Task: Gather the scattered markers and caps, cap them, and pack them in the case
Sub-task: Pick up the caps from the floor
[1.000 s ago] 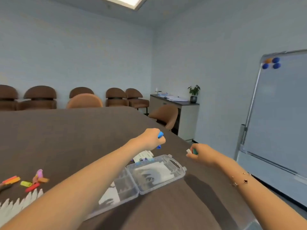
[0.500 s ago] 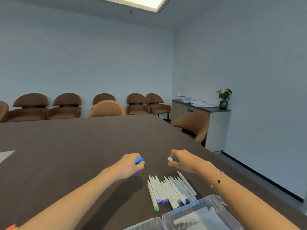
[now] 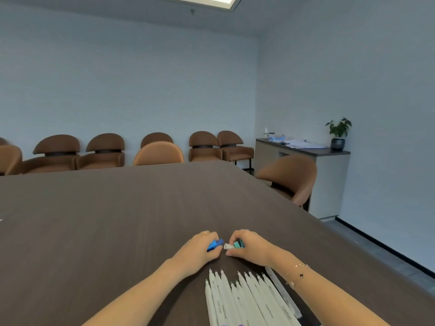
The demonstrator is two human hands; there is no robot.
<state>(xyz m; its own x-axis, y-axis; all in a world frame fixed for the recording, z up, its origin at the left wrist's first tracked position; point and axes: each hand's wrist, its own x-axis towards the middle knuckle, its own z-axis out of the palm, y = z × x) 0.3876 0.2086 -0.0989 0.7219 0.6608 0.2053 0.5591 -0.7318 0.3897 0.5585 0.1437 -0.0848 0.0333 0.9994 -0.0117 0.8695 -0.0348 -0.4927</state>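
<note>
Blue caps (image 3: 215, 244) sitting pinched in the left hand (image 3: 200, 249), fingers curled round them, poking out toward the right. Resting low on the dark brown wooden table (image 3: 117, 220), knuckles up, just beside the other hand. Gripping a white marker (image 3: 227, 246) with the right hand (image 3: 249, 247), its pale end pointing left at the blue caps and nearly meeting them; teal cap (image 3: 237, 244) showing between the curled fingers of that same hand. Cannot tell whether the teal piece is seated on the marker or loose in the grip. Wearing a thin gold bracelet (image 3: 299, 274) with a dark clover charm on the right wrist.

Lying just nearer than both hands, a row of white markers (image 3: 247, 300), side by side and touching, tips pointing away toward the hands, barrels running off the bottom edge. Lying apart to the right of the row, one more slim white marker (image 3: 282, 292), angled under the right forearm.

Standing beyond the far edge of the table, a line of brown chairs (image 3: 103, 151) against the pale blue wall. Sitting at the right edge, another brown chair (image 3: 292, 177). Standing in the corner, a grey sideboard (image 3: 303, 158) carrying papers and a potted plant (image 3: 339, 132). Glowing overhead, a ceiling light panel (image 3: 200, 1).
</note>
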